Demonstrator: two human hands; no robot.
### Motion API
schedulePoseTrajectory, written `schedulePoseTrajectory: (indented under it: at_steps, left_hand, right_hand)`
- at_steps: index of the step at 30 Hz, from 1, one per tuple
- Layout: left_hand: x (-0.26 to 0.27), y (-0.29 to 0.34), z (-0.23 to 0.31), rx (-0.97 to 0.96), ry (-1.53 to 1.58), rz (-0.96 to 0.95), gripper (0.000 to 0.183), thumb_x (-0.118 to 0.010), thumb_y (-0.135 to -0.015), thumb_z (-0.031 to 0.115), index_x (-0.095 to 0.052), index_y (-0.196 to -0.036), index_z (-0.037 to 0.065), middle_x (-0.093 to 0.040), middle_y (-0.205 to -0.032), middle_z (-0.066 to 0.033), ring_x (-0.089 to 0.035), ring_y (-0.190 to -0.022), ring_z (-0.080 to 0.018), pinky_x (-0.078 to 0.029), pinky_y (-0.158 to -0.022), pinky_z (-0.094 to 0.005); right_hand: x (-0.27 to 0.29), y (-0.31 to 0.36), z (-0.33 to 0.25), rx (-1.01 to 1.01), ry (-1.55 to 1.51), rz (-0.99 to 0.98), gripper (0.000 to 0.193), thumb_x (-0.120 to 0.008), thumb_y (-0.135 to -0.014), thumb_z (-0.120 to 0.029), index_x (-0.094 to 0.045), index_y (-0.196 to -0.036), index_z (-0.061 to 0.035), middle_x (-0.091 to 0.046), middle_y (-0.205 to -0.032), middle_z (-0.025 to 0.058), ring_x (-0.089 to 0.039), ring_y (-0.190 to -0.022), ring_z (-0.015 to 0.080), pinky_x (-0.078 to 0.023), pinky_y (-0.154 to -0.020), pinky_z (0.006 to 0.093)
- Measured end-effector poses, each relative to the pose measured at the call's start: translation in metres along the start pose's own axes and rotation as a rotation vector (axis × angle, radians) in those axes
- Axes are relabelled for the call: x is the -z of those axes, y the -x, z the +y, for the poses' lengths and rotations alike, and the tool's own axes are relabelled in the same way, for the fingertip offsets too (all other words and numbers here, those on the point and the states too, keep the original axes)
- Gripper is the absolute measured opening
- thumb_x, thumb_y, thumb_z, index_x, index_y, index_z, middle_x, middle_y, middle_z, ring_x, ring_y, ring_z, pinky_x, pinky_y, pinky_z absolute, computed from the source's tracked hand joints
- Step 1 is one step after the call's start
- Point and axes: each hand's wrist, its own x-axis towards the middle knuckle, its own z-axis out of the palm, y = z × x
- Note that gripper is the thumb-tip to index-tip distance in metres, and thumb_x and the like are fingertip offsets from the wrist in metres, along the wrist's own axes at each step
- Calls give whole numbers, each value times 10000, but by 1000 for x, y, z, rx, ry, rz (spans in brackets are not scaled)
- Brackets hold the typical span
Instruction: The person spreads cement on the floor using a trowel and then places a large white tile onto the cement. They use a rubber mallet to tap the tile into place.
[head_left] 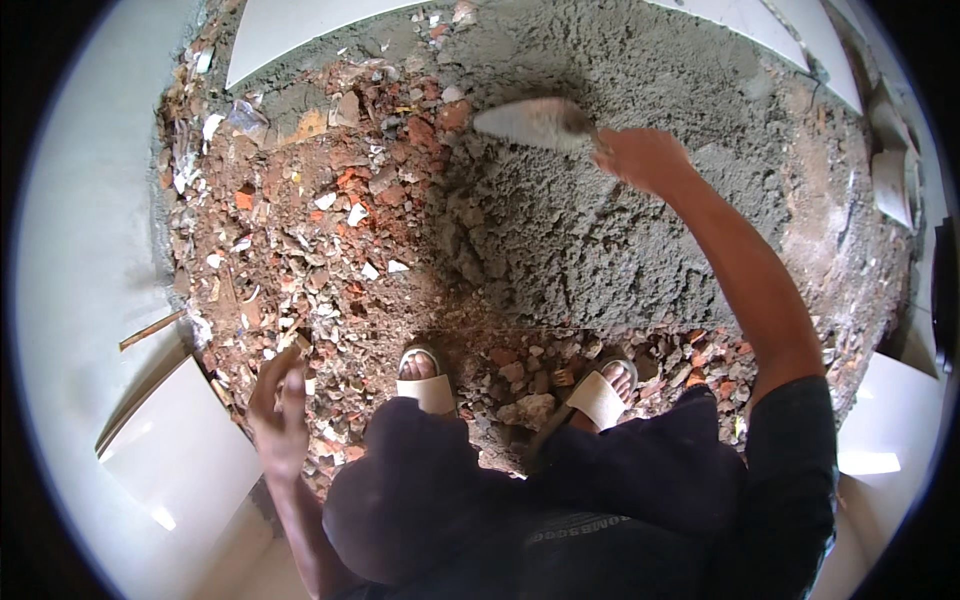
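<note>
**Trowel over wet mortar, rubble at the feet**

Over the grey mortar bed [600, 200], the right hand [640, 155] is closed around the handle of a trowel [535, 122], whose pale blade points left and sits blurred just above the mortar's rough surface. Left of the mortar lies a spread of broken brick and rubble [310, 230], red and white pieces mixed, reaching down to the person's two sandalled feet [430, 385]. The left hand [280, 410] hangs low at the rubble's edge, fingers loosely curled and holding nothing, just beside a white floor tile [175, 450]. Another white tile [290, 30] borders the mortar at the top. No bucket, pan or other container shows anywhere.
</note>
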Motion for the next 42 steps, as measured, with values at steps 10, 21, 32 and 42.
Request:
schedulePoseTrajectory:
  at_steps: [10,21,32,42]
  left_hand:
    - [-149,-242,-176,-222,-250,354,524,-459,-944,407,-450,-1313,35,-436,-1352,-199,-357,-1294,-375,-286,-1052,-480]
    - [-183,-303,-192,-207,-485,431,612,-316,-934,531,-358,-1403,141,-322,-1472,-85,-222,-1394,-261,-110,-1105,-552]
    - [-178,-303,-185,-179,-536,384,611,-316,-933,512,-338,-1409,130,-314,-1476,-103,-217,-1397,-274,-101,-1102,-569]
    - [-175,-301,-183,-161,-525,351,608,-320,-928,502,-340,-1405,126,-306,-1481,-92,-220,-1397,-260,-90,-1116,-544]
  right_hand:
    - [-71,108,-14,-466,-370,369,304,-541,-901,-282,-545,-1022,-3,-620,-809,161,-632,-735,256,-496,-617,400]
    - [-87,5,-208,-931,-1687,570,238,-573,-814,-89,-479,-1013,3,-514,-746,76,-526,-522,168,-466,-402,294]
    - [59,-189,-161,-690,-1434,419,292,-574,-860,-178,-500,-1036,42,-535,-733,105,-528,-506,177,-487,-437,329]
    - [50,-170,-174,-546,-1196,381,362,-483,-912,-233,-526,-1093,77,-571,-781,131,-593,-581,183,-529,-510,295]
